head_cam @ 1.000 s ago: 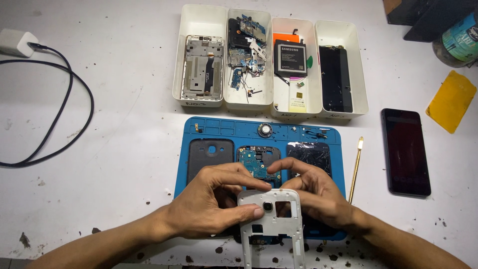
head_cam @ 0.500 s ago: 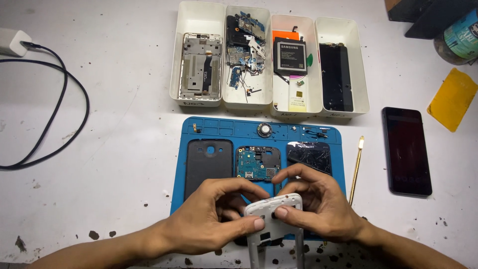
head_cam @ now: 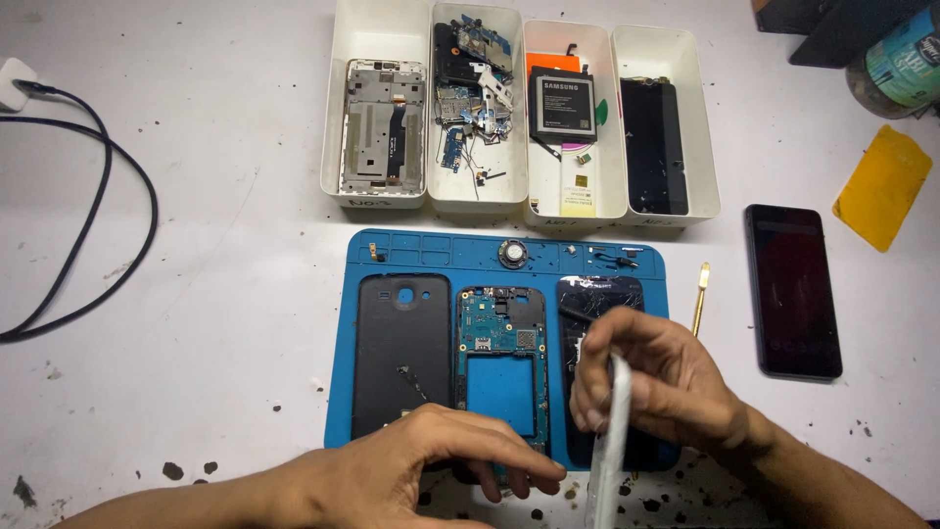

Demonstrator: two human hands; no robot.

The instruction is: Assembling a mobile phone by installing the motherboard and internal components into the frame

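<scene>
At the near edge of the white bench (head_cam: 196,245), the right hand (head_cam: 666,387) has its grip closed on a white phone frame (head_cam: 609,446), pinching the upper end between thumb and fingers; the frame stands edge-on to the camera, nearly upright, running down out of the bottom of the view. The left hand (head_cam: 421,465) lies palm down just beside it, fingers loosely curled with their tips on the near edge of the blue work mat (head_cam: 343,333), its grip holding nothing and not touching the frame as far as can be seen. On the mat lie, from left to right, a black back cover (head_cam: 401,353), a blue circuit board in its black surround (head_cam: 499,343), and a black cracked screen panel (head_cam: 602,294) partly hidden by the right hand. A small round speaker part (head_cam: 511,254) sits in the mat's far strip. A thin yellow pry tool (head_cam: 699,299) lies just off the mat's right edge, and a dark phone (head_cam: 793,289) lies further right. Beyond the mat, toward the far edge, four white trays (head_cam: 338,118) stand side by side, holding a metal frame, loose boards and bits, a battery and a black panel. A yellow card (head_cam: 881,186) lies near the far right corner, and a black cable (head_cam: 108,225) loops along the left edge.
</scene>
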